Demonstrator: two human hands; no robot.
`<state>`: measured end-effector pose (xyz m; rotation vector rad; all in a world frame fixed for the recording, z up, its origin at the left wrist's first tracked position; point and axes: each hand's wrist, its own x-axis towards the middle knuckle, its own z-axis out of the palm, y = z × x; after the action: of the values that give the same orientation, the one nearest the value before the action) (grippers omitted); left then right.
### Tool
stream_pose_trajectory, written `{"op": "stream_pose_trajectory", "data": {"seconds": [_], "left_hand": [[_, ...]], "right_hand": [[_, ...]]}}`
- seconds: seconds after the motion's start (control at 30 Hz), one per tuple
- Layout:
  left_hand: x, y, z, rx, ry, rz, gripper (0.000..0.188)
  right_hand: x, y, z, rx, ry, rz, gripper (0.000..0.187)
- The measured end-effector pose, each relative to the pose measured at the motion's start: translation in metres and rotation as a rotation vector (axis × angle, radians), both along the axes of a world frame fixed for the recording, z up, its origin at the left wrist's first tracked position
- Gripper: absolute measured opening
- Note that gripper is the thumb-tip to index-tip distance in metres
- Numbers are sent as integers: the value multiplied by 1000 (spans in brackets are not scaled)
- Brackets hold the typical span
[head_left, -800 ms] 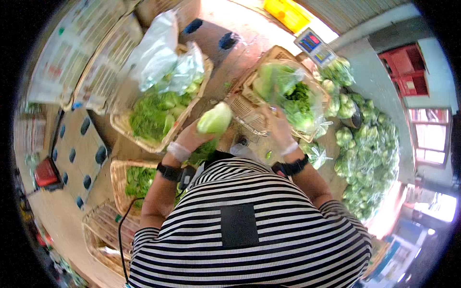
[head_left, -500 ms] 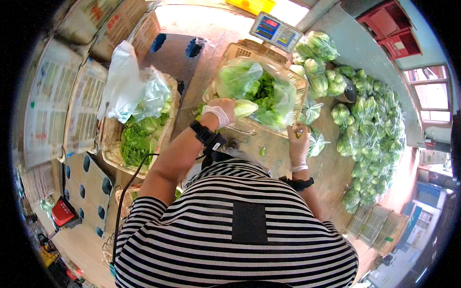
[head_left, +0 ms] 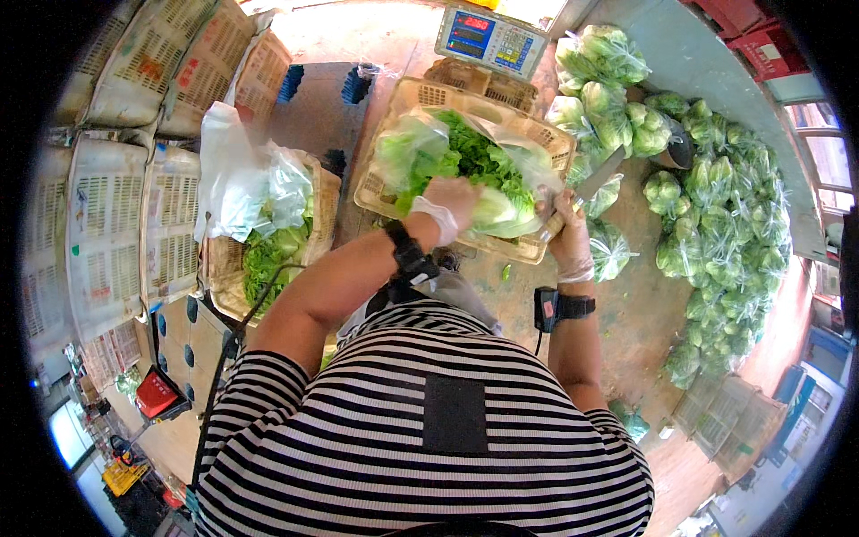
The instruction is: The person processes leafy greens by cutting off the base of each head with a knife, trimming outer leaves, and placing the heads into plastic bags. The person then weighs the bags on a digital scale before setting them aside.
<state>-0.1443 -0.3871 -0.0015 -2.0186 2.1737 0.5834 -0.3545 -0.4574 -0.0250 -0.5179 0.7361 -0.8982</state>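
My left hand [head_left: 452,204], in a thin see-through glove, is closed on a pale-based head of lettuce [head_left: 503,213] at the near side of a clear plastic bag [head_left: 403,150]; its fingertips are partly hidden. The bag is spread open in a beige plastic crate [head_left: 376,192], with leafy green lettuce [head_left: 470,148] inside. My right hand [head_left: 570,242], gloved too, is closed around the handle of a knife [head_left: 598,176] at the crate's right edge. The blade points away to the right, and the fingers are close to the bag's rim.
A digital scale display [head_left: 492,42] stands behind the crate. At left, another crate [head_left: 324,201] holds lettuce and white plastic bags [head_left: 228,174]. Stacked crates [head_left: 107,233] line the far left. Bagged green vegetables [head_left: 716,233] cover the floor at right.
My left hand has moved right with the lettuce, into the bag's opening. My right hand has risen slightly, and the knife blade now shows clearly. The view has shifted a little.
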Motion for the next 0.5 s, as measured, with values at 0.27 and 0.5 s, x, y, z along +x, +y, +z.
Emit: {"op": "stream_pose_trajectory", "data": {"seconds": [0.27,0.5], "left_hand": [[-56,-72,-101,-312,-114,-322,55],[-32,-27,-117,-387,655,294,36]], "right_hand": [[-6,18,-4,59,-106,-2,14],[-16,39,-4,155,4,49,13]]}}
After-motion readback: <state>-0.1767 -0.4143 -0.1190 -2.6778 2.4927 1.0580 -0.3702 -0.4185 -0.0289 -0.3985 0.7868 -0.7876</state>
